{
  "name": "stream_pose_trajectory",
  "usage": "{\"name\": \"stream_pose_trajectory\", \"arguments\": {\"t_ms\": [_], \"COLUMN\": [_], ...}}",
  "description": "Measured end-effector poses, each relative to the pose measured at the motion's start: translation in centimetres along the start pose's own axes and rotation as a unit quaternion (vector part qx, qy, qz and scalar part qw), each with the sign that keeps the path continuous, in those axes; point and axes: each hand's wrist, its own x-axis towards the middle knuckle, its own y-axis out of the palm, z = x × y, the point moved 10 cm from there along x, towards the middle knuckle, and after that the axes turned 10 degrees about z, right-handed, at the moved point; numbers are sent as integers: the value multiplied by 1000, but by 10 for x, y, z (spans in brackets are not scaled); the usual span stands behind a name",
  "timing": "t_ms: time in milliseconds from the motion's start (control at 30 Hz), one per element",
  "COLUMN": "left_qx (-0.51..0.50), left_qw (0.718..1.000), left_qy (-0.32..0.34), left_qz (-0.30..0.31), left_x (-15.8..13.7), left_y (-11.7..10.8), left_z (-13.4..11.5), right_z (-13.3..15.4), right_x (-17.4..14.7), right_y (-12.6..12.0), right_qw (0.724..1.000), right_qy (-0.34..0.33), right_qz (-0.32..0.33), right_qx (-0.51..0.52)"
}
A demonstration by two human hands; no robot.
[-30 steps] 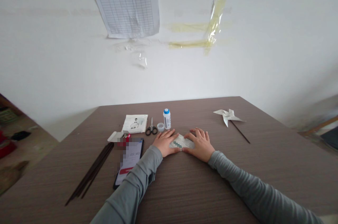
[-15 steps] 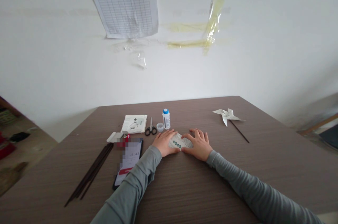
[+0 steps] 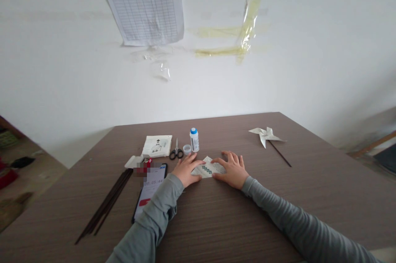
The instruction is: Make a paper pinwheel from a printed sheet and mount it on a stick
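Note:
A folded piece of printed paper [image 3: 208, 168] with a row of green diamond shapes lies on the table between my hands. My left hand [image 3: 186, 171] is at its left end, thumb and forefinger spread apart and touching the paper. At the right end rests my right hand [image 3: 232, 170], its fingers spread too, with thumb and forefinger on the paper. Just beyond my left hand stand a white glue bottle [image 3: 194, 140] with a blue cap and a small clear cup [image 3: 187, 149]. Black-handled scissors [image 3: 176, 152] lie beside the cup.
A paper pinwheel [image 3: 266, 135] on a dark stick lies at the right. To the left are a stack of printed paper squares [image 3: 157, 145], a small red item [image 3: 145, 166] partly blurred out, several dark sticks [image 3: 107, 205] and a phone [image 3: 152, 190], partly behind my left sleeve.
My left hand has slid a little to the left along the paper, so more of the paper's left part shows. My right hand stays in place.

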Motion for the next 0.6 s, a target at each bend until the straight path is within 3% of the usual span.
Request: {"name": "stream_pose_trajectory", "arguments": {"t_ms": [400, 600], "left_qx": [12, 27], "left_qw": [997, 996], "left_qy": [-73, -83], "left_qz": [-17, -36], "left_x": [-13, -24], "left_y": [9, -1], "left_z": [35, 22], "right_z": [0, 3], "right_x": [0, -2], "right_y": [1, 1], "right_qw": [1000, 999], "right_qy": [1, 10], "right_qz": [11, 31], "right_qx": [3, 1]}}
